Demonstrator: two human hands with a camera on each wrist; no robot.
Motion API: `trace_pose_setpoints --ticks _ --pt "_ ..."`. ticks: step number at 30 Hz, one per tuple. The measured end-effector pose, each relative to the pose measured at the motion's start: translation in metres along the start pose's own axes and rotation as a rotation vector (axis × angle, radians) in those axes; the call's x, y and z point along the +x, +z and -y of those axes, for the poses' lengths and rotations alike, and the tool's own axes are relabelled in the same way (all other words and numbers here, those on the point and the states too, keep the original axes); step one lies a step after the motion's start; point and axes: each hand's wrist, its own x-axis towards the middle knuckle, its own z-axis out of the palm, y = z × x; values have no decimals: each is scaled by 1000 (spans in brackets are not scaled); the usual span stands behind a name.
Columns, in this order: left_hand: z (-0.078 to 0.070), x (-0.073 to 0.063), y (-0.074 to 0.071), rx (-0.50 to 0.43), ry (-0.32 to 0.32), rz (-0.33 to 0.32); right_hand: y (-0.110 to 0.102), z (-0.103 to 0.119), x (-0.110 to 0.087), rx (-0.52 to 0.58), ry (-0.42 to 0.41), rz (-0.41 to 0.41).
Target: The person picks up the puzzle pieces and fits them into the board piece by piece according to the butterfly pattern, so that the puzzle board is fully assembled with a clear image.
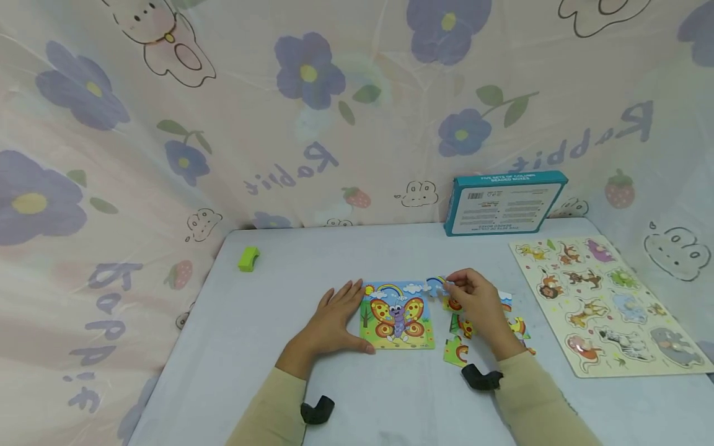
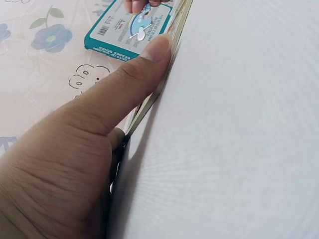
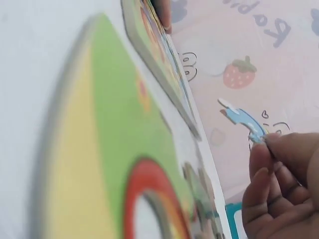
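Note:
A square picture board with a butterfly on it lies flat at the middle of the table. My left hand rests along its left side, fingers spread and straight, the thumb against the near edge. Just past the board's upper right corner, my right hand pinches a blue jigsaw piece with a rainbow on it, between thumb and forefinger. The piece is lifted off the table. Several loose jigsaw pieces lie beneath and around the right hand, which partly hides them.
A wooden animal puzzle board lies at the right. Against the back curtain stands a teal and white box. One green arch-shaped block sits at the far left. Black camera mounts are on both wrists.

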Motion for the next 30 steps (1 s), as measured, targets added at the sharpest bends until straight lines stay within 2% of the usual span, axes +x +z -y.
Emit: trace_pose_setpoints --ticks 9,13,24,30 --pt "1 1 1 -10 13 -5 15 15 -6 170 -8 82" --pt "1 1 1 -18 18 -6 22 17 -6 222 16 106" --pt "1 0 -1 -20 14 -1 49 24 -2 250 57 204" --pt "1 -1 -3 -21 18 1 62 28 2 263 128 247"
